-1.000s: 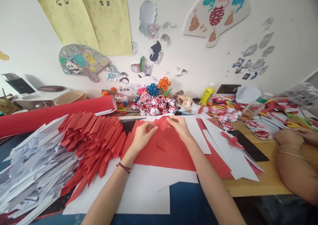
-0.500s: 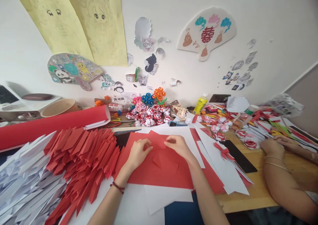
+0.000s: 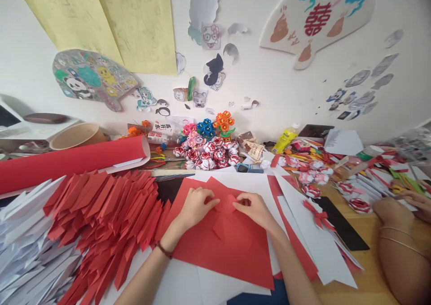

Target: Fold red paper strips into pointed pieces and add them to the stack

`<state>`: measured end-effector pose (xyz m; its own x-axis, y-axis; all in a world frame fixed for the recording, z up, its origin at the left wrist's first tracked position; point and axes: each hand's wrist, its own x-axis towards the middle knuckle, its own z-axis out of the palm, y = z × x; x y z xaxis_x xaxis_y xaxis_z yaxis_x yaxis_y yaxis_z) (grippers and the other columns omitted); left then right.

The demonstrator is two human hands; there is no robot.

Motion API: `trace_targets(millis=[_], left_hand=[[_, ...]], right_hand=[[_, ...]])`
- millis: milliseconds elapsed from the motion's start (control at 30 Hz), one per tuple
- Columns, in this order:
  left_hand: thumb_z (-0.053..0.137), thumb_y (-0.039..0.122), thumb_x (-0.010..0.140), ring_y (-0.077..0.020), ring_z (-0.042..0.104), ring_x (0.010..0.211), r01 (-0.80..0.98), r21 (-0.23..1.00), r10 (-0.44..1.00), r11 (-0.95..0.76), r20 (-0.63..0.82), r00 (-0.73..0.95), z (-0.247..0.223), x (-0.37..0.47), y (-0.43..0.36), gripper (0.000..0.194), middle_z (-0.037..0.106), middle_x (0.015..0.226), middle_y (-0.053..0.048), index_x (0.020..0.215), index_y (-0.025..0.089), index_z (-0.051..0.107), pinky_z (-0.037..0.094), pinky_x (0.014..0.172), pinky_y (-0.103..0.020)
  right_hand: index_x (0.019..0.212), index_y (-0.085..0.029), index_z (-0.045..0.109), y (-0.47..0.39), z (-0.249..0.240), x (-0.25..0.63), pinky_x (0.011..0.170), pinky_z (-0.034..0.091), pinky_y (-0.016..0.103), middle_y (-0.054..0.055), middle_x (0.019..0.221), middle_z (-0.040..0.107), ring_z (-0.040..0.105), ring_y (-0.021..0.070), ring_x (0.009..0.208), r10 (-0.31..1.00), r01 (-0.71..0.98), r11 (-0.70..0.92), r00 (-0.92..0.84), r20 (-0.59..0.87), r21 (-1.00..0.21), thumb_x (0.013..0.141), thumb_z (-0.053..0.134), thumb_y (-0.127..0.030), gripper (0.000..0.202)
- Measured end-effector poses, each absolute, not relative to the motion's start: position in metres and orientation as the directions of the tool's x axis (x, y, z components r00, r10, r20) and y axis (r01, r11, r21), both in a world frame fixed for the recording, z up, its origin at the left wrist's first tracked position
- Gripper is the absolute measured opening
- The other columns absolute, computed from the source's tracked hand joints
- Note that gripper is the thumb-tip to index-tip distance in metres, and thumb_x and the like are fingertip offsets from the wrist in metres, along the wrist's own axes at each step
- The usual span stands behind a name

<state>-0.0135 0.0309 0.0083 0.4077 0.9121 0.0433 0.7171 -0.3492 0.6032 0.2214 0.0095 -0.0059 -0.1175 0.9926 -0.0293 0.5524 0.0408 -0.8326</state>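
Observation:
My left hand (image 3: 198, 207) and my right hand (image 3: 255, 210) face each other above a red paper sheet (image 3: 242, 262). Each pinches, thumb against forefinger, a side of a smaller piece of red paper (image 3: 226, 202), whose outline blends into the sheet below. A folded corner of red paper shows just under the fingers. Close by my left wrist, with its dark red bracelet, fans a large pile of folded red paper strips (image 3: 111, 206). White folded paper pieces (image 3: 30, 233) lie left of those.
A red paper roll (image 3: 74, 161) lies behind the piles. Red-and-white paper flowers (image 3: 208, 154) and a yellow bottle (image 3: 285, 138) stand near the wall. White sheets (image 3: 313, 233) and a black flat object (image 3: 343, 222) are to the right. Another person's arm (image 3: 397, 242) rests at the right edge.
The view has shifted, tilting lower. The red sheet beneath my hands has turned clockwise, its near right corner now lower. Both hands keep their pinch on the smaller red paper.

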Motion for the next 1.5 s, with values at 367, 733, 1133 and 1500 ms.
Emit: trace_targets(millis=[367,733,1133,1500], left_hand=[[0.060,0.028,0.087,-0.0207,0.059,0.089,0.700,0.655,0.931,-0.286,0.019,0.363,0.004,-0.014,0.030,0.008,0.071,0.089,-0.002,0.085,0.023,0.065,0.033,0.080,-0.034],[0.064,0.021,0.086,-0.0184,0.057,0.092,0.676,0.654,0.933,-0.339,0.139,0.333,-0.009,-0.011,0.026,0.005,0.070,0.091,0.001,0.090,0.023,0.065,0.031,0.081,-0.034],[0.067,0.026,0.086,-0.0183,0.057,0.090,0.652,0.661,0.916,-0.372,0.149,0.372,-0.011,-0.011,0.027,0.008,0.071,0.093,0.002,0.094,0.025,0.066,0.030,0.084,-0.035],[0.068,0.015,0.082,-0.0178,0.058,0.091,0.638,0.696,0.935,-0.330,0.147,0.323,-0.009,-0.007,0.025,0.015,0.071,0.094,0.002,0.093,0.025,0.067,0.031,0.084,-0.035]], right_hand=[[0.072,-0.022,0.065,-0.003,0.002,0.216,0.067,0.045,0.035,0.005,0.079,0.068,0.058,0.0216,0.072,0.994,0.607,0.048,-0.107,-0.022,-0.793,0.081,0.063,-0.038,0.018],[0.080,-0.021,0.068,0.001,-0.011,0.209,0.068,0.044,0.031,0.002,0.082,0.065,0.057,0.0178,0.072,0.992,0.604,0.115,-0.023,0.127,-0.789,0.080,0.067,-0.029,0.007],[0.086,-0.023,0.071,0.008,-0.017,0.210,0.071,0.043,0.033,0.001,0.079,0.064,0.055,0.0191,0.075,0.980,0.630,0.190,-0.081,0.180,-0.753,0.078,0.064,-0.013,0.014],[0.088,-0.023,0.073,0.008,-0.014,0.208,0.072,0.046,0.032,0.001,0.083,0.065,0.057,0.0174,0.076,0.972,0.588,0.231,-0.105,0.210,-0.775,0.076,0.062,-0.009,0.021]])
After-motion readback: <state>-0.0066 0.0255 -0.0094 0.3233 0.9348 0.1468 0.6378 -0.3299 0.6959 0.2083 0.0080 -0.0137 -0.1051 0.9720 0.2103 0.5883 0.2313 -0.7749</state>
